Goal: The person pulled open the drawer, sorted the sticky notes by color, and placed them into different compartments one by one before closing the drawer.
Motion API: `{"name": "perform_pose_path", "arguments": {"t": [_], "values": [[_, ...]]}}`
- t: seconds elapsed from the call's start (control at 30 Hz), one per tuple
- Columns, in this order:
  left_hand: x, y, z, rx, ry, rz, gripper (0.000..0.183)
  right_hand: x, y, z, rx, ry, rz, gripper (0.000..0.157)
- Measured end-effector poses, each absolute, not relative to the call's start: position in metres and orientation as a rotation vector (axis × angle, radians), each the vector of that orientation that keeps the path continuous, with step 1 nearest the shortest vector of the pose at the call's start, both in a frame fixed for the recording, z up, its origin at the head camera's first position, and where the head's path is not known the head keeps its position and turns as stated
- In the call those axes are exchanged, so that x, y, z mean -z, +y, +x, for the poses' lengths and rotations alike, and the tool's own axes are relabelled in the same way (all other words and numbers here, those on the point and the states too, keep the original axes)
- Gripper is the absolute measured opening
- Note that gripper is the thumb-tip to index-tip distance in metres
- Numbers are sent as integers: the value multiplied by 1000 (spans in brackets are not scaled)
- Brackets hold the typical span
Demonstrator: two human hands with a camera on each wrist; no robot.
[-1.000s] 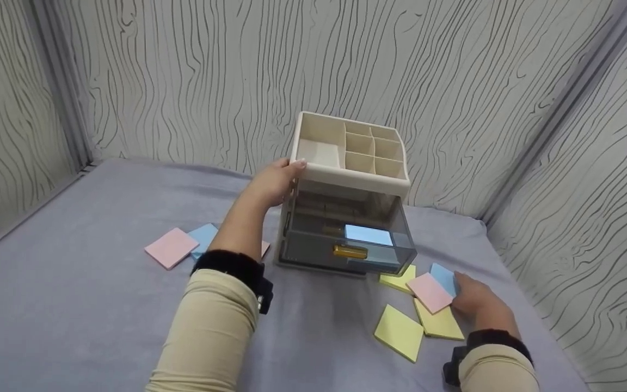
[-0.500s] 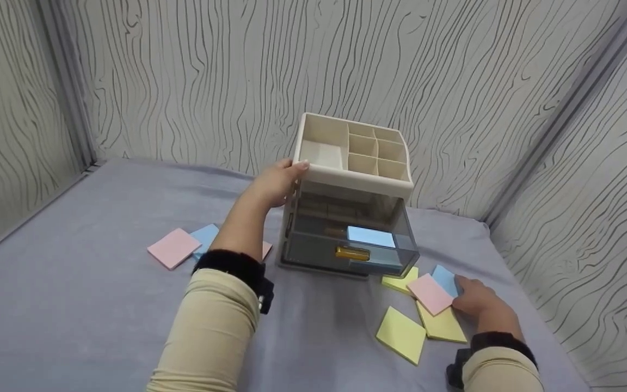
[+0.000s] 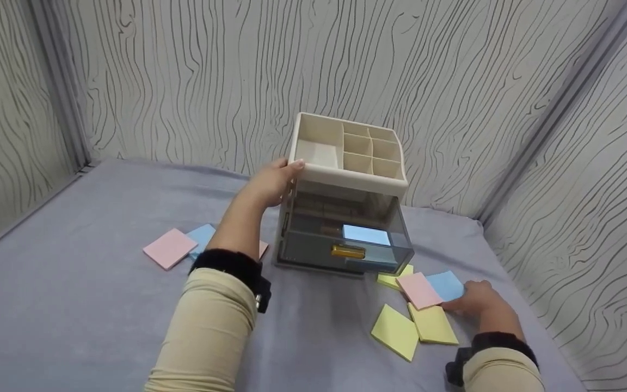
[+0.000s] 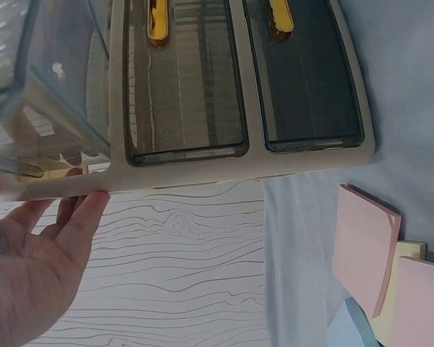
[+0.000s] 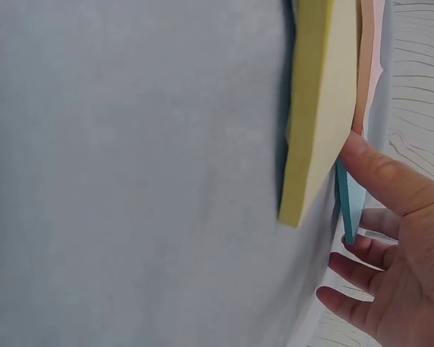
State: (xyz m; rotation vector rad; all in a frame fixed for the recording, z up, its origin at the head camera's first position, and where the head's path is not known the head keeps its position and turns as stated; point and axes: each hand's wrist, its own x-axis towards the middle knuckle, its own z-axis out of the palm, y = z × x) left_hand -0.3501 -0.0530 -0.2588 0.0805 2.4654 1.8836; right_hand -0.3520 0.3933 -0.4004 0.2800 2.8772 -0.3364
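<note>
A cream desk organizer (image 3: 350, 179) with smoky drawers stands in the middle of the head view. Its top drawer (image 3: 313, 245) is pulled out, and a light blue sticky note pad (image 3: 367, 234) lies inside. My left hand (image 3: 270, 182) grips the organizer's upper left edge, thumb over the rim. Low on the right, my right hand (image 3: 479, 298) pinches a blue sticky note pad (image 3: 447, 285) at its right edge. A pink pad (image 3: 419, 290) overlaps that one. In the right wrist view the thumb lies by the pads' edges, the other fingers behind the blue pad (image 5: 353, 206).
Yellow pads (image 3: 395, 332) lie on the grey-blue cloth (image 3: 313, 337) around the pink one. Left of the organizer lie another pink pad (image 3: 170, 249) and a blue pad (image 3: 200, 238), partly behind my left forearm. Wood-patterned walls (image 3: 210, 81) enclose the table.
The blue pad at my right hand has turned and shifted slightly, showing more of its face. The pink pad beside it has slid a little left. The left hand keeps its hold.
</note>
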Motion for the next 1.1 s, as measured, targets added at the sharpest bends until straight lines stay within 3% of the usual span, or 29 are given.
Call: {"name": "perform_pose_path", "arguments": {"t": [0.3, 0.4, 0.57, 0.67, 1.1], "values": [[259, -51, -349, -1919, 2425, 69, 54, 399, 395, -344, 521, 2852, 318, 113], [259, -50, -350, -1921, 2422, 77, 54, 398, 398, -344, 616, 2850, 298, 94], [259, -52, -351, -1921, 2428, 98, 51, 392, 400, -346, 664, 2921, 261, 43], [259, -52, -351, -1908, 2433, 101, 52, 389, 399, -346, 719, 2950, 265, 27], [259, -53, -349, -1905, 2421, 82, 54, 360, 388, -344, 833, 3067, 260, 19]]}}
